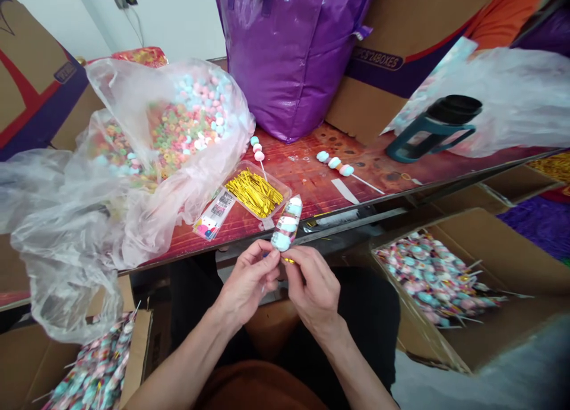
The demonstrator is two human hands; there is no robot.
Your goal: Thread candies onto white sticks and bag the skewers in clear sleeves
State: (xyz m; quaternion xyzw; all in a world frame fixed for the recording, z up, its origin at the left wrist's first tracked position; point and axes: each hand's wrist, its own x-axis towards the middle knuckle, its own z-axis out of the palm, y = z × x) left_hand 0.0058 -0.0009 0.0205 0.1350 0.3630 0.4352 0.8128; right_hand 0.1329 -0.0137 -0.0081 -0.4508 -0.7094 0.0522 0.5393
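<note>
At the lower left, beside your seat, a cardboard carton [139,356] holds a heap of wrapped marshmallow skewers [100,377]. Above it, a clear plastic bag [73,279] slumps across the red-brown tabletop [307,190], showing pastel marshmallows [207,101] and ring-shaped candies [171,137]. Next come printed label cards [216,214] near the table's front edge, just beside a clear tray of gold twist ties [255,191]; an unwrapped marshmallow skewer [257,149] lies with its stick reaching the tray.

At center, your left hand [250,273] pinches the gathered lower end of a wrapped marshmallow skewer [287,223] between thumb and fingers, its blue, white and pink pieces pointing up and away from you, just in front of the tray. Your right hand [315,285] meets it there, thumb and forefinger closed on a gold tie [288,260] at the base.

Behind them stands a glossy purple bag [294,54]. Farther right, another bare skewer [336,164] rests near a white strip [344,191], then a teal bottle [431,128] with a black lid. Below, an open carton [529,333] holds more wrapped skewers [430,273].
</note>
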